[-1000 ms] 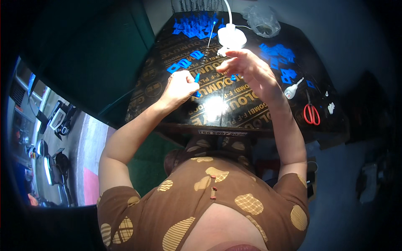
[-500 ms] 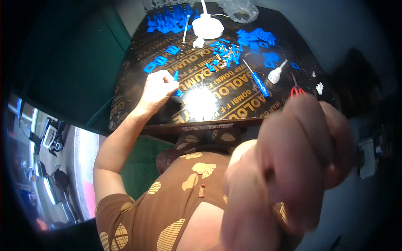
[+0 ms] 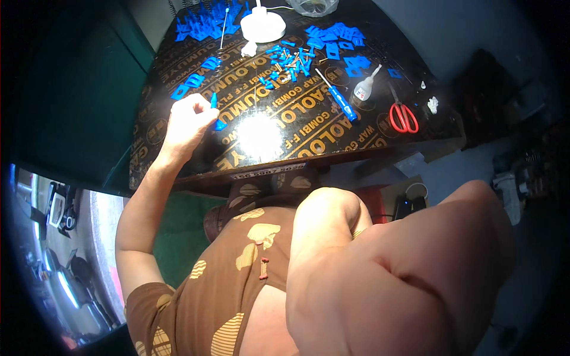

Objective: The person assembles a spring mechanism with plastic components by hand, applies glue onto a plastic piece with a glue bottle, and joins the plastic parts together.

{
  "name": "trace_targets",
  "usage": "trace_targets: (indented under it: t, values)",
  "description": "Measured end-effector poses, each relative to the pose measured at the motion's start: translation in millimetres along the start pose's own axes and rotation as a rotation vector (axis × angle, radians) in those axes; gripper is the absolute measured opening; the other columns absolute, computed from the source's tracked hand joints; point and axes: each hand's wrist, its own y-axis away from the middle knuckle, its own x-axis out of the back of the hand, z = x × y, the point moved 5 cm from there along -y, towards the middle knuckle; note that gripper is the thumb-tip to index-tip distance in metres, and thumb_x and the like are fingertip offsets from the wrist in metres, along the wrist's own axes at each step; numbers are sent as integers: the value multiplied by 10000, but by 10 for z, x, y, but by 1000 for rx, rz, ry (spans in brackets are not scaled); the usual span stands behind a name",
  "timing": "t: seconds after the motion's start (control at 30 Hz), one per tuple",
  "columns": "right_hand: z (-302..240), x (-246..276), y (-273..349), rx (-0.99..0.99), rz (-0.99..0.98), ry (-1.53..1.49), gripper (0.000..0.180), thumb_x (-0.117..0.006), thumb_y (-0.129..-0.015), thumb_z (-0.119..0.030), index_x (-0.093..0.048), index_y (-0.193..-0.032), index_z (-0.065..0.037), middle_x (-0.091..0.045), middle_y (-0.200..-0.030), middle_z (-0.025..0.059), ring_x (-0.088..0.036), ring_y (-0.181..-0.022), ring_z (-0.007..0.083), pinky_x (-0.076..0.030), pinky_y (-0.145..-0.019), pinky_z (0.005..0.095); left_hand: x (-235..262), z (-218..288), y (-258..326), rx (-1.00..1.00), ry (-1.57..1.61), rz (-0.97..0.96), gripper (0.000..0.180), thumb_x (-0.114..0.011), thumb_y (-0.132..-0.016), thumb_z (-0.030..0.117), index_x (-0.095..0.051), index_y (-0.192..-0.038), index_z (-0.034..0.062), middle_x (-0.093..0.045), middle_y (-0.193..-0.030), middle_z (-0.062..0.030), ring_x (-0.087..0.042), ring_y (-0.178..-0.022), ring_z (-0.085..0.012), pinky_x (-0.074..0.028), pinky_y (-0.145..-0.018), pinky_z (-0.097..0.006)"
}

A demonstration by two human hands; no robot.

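Note:
On the left of the table my left hand [image 3: 187,123] is closed, fingers and thumb pinching a small blue plastic piece [image 3: 215,102]. The piece stands upright, with a wider blue part at its foot near the tabletop. Several flat blue pieces with holes [image 3: 195,80] lie just beyond this hand. My right arm [image 3: 323,237] is bent up close to the camera. My right hand [image 3: 442,249] looms large and blurred at the lower right. Its fingers cannot be made out, nor whether it holds anything.
On the dark printed table [image 3: 314,127] lie small blue pegs [image 3: 288,62], flat blue pieces [image 3: 335,35], a blue-handled screwdriver [image 3: 341,104], a white nozzle bottle [image 3: 363,88] and red-handled scissors [image 3: 404,117]. A white round lamp base [image 3: 263,26] and blue upright parts [image 3: 205,24] stand at the back.
The view has shifted, so the table appears further left. My right hand and arm have moved, baring the red scissors. My left hand keeps its pinch on the blue piece.

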Motion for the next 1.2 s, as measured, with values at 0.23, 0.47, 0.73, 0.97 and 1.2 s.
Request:
trace_targets:
  t: [0.23,0.47,0.73,0.97,1.2]
  values:
    - [-221,53,-66,-85,-53,117,503,-611,-912,-410,-412,-1269,-118,-367,-1202,105,-349,-1169,267,-281,-1101,613,-41,28,-29,-7,-4,-10,122,-693,-781,72,-592,-719,43,-575,-668,1,-513,-623,-59,-427,-575,-237]
    - [83,439,-309,602,237,-301,442,-593,-926,-412,-446,-1215,-112,-391,-1135,78,-397,-1096,242,-299,-1088,618,-26,-24,-33,41,3,0,128,-699,-781,83,-600,-714,35,-586,-664,-5,-521,-609,-61,-431,-567,-240]
    - [340,619,-198,697,463,-348,372,-504,-968,-398,-481,-1173,-88,-435,-1148,96,-444,-1130,269,-309,-1092,648,-7,-68,-45,-72,32,0,143,-705,-769,113,-604,-711,30,-581,-671,-10,-518,-633,-74,-430,-572,-261]
    - [341,456,-612,-328,335,358,216,-575,-903,-183,-577,-1012,4,-599,-863,112,-638,-820,201,-522,-767,337,-8,-80,-45,80,2,4,126,-709,-766,112,-619,-730,31,-591,-676,-13,-518,-619,-87,-434,-553,-274]
    - [383,-257,-911,-568,-410,470,256,-614,-878,-213,-569,-990,13,-606,-847,119,-642,-771,188,-507,-728,307,-25,50,-6,20,-32,-48,179,-727,-814,141,-586,-723,82,-509,-676,49,-430,-653,-40,-347,-602,-225]
